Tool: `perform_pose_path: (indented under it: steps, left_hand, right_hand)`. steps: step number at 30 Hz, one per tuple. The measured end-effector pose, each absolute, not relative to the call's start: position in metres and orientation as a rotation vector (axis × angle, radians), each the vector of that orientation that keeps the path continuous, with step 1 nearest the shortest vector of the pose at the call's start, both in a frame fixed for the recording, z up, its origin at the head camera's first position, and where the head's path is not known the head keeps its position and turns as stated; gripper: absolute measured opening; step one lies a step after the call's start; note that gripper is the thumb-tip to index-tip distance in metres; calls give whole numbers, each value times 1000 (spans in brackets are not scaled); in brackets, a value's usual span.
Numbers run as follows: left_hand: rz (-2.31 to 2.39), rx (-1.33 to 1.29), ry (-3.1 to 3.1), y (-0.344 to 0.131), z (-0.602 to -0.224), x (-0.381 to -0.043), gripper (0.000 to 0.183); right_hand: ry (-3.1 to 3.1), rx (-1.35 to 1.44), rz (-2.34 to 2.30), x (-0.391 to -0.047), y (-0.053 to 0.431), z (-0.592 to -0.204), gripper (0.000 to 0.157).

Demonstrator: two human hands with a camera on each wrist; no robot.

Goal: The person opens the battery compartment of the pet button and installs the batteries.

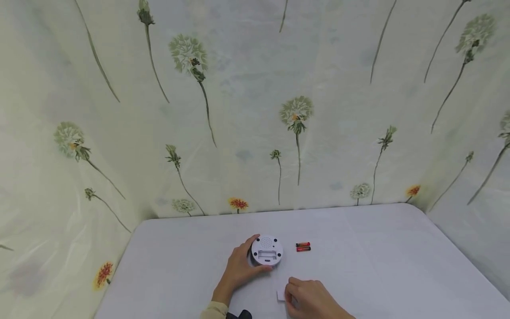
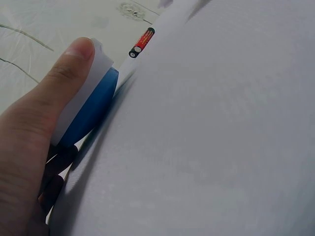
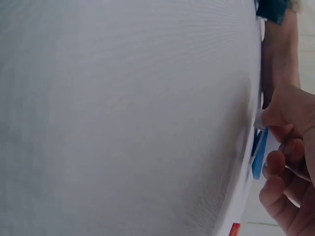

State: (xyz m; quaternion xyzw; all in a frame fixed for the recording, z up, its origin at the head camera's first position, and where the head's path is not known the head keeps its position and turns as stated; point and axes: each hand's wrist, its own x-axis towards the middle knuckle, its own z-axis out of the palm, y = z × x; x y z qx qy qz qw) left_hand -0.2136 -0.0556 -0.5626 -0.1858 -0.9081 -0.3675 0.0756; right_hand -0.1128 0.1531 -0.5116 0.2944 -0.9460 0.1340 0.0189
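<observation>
My left hand (image 1: 239,268) grips a round white device (image 1: 267,243) by its edge, thumb at the near side and fingers at the far side. Its underside faces up, showing small dark feet, a patch of speaker holes and an uncovered battery compartment (image 1: 267,254) with no cells in it. In the left wrist view the device has a blue part (image 2: 93,105) against the table side. Low over the table, my right hand (image 1: 312,299) pinches a small flat white piece (image 1: 280,295), mostly hidden by the fingers.
Two red and black batteries (image 1: 303,247) lie side by side on the white table (image 1: 370,257), right of the device. Behind the table hangs a cloth (image 1: 247,110) printed with dandelions. A dark object (image 1: 244,314) shows by the left wrist.
</observation>
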Motion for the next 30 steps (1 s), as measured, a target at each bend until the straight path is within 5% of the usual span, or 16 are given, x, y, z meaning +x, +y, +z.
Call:
perform_pose_path:
  steps: [12,30]
  left_hand:
    - [-1098,-557,-2732,-57,-560,-213,94]
    - [-1078,-574,-2699,-58,-561,-213,94]
  right_hand:
    - [-2964,929,616,-113,158,-520,7]
    - [-2877,593,803,-143,197,-512,9]
